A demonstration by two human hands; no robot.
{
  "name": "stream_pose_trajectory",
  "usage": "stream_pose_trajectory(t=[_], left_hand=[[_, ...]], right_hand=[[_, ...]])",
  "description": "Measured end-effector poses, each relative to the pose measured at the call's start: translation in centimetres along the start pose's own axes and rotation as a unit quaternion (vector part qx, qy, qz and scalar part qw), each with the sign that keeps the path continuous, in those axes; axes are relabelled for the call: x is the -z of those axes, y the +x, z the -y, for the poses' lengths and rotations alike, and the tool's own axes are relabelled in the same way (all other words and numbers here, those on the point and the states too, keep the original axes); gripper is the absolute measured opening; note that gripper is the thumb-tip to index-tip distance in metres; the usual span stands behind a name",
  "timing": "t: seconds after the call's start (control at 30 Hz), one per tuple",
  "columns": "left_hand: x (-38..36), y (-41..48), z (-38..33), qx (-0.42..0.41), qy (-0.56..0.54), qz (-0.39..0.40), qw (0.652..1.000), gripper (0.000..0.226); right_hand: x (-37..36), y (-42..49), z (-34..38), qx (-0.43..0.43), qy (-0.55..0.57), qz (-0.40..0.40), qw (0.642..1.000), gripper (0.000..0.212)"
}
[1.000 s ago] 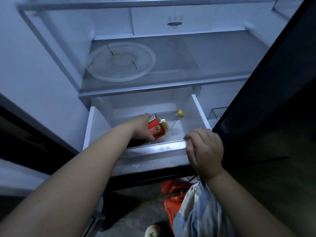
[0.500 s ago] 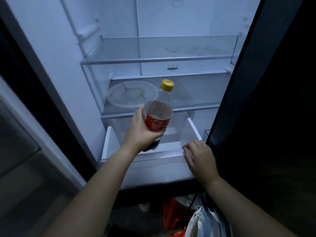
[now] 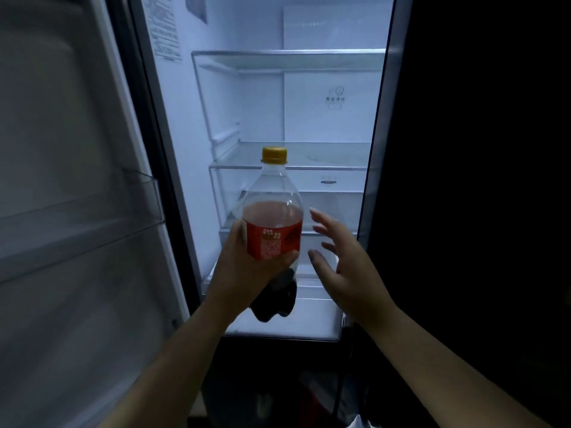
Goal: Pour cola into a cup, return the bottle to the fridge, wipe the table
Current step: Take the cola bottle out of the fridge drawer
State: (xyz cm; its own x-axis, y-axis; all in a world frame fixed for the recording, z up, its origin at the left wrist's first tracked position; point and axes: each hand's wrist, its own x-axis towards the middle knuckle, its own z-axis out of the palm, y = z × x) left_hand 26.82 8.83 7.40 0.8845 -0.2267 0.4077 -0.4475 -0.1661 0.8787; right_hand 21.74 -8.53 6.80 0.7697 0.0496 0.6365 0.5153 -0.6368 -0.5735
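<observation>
A cola bottle [image 3: 273, 211] with a yellow cap and red label stands upright in front of the open fridge [image 3: 327, 118]. My left hand [image 3: 244, 273] grips it around the label and lower body. Dark cola fills only its lower part. My right hand [image 3: 343, 267] hovers just right of the bottle with fingers spread, holding nothing. Behind both hands, the fridge's bottom drawer [image 3: 312, 291] is pulled out; the bottle and hands partly hide it.
The open fridge door [image 3: 77, 196] with a clear door bin fills the left side. Glass shelves [image 3: 290, 61] cross the lit interior above. A dark panel [image 3: 479, 180] closes off the right. Something red lies in shadow on the floor below.
The bottle has come up out of the drawer and stands upright, higher, in my left hand. My right hand has let go of the drawer's front edge and opened beside the bottle. The view has tilted upward.
</observation>
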Motion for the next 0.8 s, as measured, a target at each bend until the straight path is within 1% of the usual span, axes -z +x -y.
stream_pose_trajectory(t=[0.07,0.17,0.2,0.27,0.37,0.4,0.53,0.8], left_hand=[[0.2,-2.6,-2.1,0.005,0.012,-0.013,1.000,0.082],[1.0,-6.6,-4.5,0.037,0.003,-0.051,0.998,0.073],[1.4,-8.0,-5.1,0.047,0.001,-0.056,0.997,0.074],[2.1,-10.4,-6.1,0.055,0.012,-0.063,0.996,0.076],[3.4,-13.1,-6.8,0.060,0.028,-0.102,0.993,0.066],[3.8,-13.9,-7.0,0.061,0.027,-0.111,0.992,0.065],[6.3,-17.1,-7.5,0.067,0.022,-0.134,0.988,0.078],[14.2,-24.1,-9.1,0.072,0.038,-0.190,0.978,0.073]], right_hand=[[1.7,-0.2,2.4,0.047,0.010,0.007,0.999,0.061],[3.7,-0.2,6.2,0.106,0.021,0.024,0.994,0.059],[4.2,-0.1,7.5,0.124,0.030,0.029,0.991,0.057],[4.7,0.1,9.8,0.161,0.047,0.040,0.985,0.054],[4.6,0.3,12.6,0.217,0.047,0.046,0.974,0.050],[4.4,0.3,13.4,0.231,0.047,0.048,0.971,0.048],[2.7,-0.1,16.5,0.264,0.066,0.059,0.961,0.042],[-3.6,-0.6,24.7,0.311,0.076,0.121,0.940,0.042]])
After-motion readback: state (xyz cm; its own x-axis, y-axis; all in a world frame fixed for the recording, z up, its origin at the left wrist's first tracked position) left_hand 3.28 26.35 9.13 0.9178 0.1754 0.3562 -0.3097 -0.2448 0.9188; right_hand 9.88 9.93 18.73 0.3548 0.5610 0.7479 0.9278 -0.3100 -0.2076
